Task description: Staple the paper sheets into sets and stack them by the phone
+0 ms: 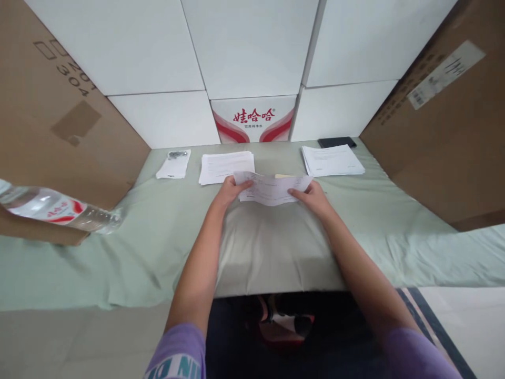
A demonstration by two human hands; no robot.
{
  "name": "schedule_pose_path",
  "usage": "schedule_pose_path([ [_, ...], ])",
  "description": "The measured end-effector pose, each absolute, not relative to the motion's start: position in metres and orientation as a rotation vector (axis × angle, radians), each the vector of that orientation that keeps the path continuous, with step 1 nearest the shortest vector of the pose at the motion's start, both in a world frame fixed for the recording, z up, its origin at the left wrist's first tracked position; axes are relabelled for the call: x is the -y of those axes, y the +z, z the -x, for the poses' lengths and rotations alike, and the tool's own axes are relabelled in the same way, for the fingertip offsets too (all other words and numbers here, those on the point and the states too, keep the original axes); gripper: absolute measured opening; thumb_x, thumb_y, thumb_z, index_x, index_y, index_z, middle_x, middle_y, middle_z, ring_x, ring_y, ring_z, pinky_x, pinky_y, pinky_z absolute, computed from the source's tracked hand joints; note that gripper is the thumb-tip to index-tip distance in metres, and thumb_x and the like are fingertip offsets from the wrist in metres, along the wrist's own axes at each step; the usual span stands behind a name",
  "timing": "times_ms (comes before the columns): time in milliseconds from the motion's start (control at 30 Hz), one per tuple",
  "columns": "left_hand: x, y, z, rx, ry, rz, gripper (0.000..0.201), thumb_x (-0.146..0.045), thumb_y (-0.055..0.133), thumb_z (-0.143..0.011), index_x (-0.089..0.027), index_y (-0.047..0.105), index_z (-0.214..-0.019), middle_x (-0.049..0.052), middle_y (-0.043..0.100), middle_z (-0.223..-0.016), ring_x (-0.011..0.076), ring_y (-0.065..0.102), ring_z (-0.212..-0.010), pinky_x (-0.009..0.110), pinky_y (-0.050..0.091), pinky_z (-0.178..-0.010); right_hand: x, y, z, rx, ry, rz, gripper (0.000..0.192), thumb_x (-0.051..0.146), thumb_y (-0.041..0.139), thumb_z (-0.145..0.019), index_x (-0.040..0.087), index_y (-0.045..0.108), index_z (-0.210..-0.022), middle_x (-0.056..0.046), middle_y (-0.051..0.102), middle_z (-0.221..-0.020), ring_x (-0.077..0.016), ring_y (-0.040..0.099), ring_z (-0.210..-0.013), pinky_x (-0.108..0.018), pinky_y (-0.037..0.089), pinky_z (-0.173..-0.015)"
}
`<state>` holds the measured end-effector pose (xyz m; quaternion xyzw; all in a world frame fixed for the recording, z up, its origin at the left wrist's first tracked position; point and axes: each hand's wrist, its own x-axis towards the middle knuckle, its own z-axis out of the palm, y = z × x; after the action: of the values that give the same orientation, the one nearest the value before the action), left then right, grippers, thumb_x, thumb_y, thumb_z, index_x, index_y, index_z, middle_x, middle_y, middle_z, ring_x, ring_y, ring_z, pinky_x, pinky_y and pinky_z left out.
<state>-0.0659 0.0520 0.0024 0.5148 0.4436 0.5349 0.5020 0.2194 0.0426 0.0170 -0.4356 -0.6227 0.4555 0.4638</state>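
Observation:
A printed sheet of paper (272, 192) is held up above the cloth, bowed slightly in its middle. My left hand (232, 190) pinches its left end, thumb on top. At the right end my right hand (310, 195) grips it the same way. Whether it is one sheet or more I cannot tell. A small strip of pale yellow shows just behind its upper edge. Beyond my left hand lies a stack of printed papers (224, 164). Another paper stack (333, 160) rests past my right hand.
A dark phone-like object (337, 142) lies behind the right stack. Small dark pieces (177, 155) sit on a white card (173, 167) at left. A water bottle (59, 208) lies at far left. Cardboard boxes (71, 121) and white panels (252, 47) enclose the green cloth (158, 226).

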Motion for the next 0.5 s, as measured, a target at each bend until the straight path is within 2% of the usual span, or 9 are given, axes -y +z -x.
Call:
schedule_pose_path([
  [67,-0.050,0.001,0.061,-1.096,1.300,-1.251,0.059,-0.056,0.092,-0.054,-0.014,0.079,-0.094,0.012,0.079,-0.100,0.0295,0.074,-0.096,0.044,0.058,-0.092,-0.040,0.007,-0.219,1.464,1.093,1.069,0.046,0.055,0.081,-0.070,0.016,0.075,-0.094,-0.011,0.078,-0.094,-0.0275,0.074,-0.088,-0.044,0.060,-0.082],
  [133,-0.047,-0.001,0.059,-1.115,1.323,-1.252,0.065,-0.056,0.093,-0.051,-0.015,0.079,-0.099,0.010,0.079,-0.095,0.0278,0.074,-0.093,0.041,0.059,-0.089,-0.037,0.005,-0.218,1.442,1.033,1.063,0.044,0.056,0.080,-0.072,0.016,0.075,-0.090,-0.011,0.078,-0.093,-0.0265,0.073,-0.086,-0.042,0.060,-0.081],
  [233,-0.045,-0.007,0.054,-1.127,1.362,-1.242,0.070,-0.057,0.093,-0.050,-0.017,0.079,-0.105,0.008,0.080,-0.094,0.0264,0.075,-0.092,0.040,0.059,-0.088,-0.032,0.011,-0.220,1.439,0.960,1.028,0.042,0.053,0.080,-0.075,0.018,0.075,-0.097,-0.009,0.077,-0.096,-0.0248,0.072,-0.087,-0.039,0.059,-0.081],
  [333,-0.044,-0.015,0.048,-1.132,1.403,-1.227,0.068,-0.056,0.092,-0.054,-0.016,0.078,-0.107,0.010,0.080,-0.101,0.0282,0.075,-0.096,0.043,0.058,-0.093,-0.029,0.016,-0.225,1.381,0.924,0.957,0.043,0.051,0.080,-0.076,0.022,0.074,-0.107,-0.007,0.077,-0.101,-0.0239,0.072,-0.093,-0.038,0.058,-0.085],
  [500,-0.044,-0.021,0.039,-1.144,1.485,-1.229,0.053,-0.053,0.085,-0.071,-0.015,0.077,-0.106,0.015,0.077,-0.114,0.0306,0.073,-0.108,0.049,0.054,-0.104,-0.031,0.006,-0.223,1.341,0.987,0.995,0.040,0.060,0.075,-0.078,0.021,0.074,-0.088,-0.006,0.076,-0.091,-0.0245,0.070,-0.084,-0.038,0.057,-0.077],
])
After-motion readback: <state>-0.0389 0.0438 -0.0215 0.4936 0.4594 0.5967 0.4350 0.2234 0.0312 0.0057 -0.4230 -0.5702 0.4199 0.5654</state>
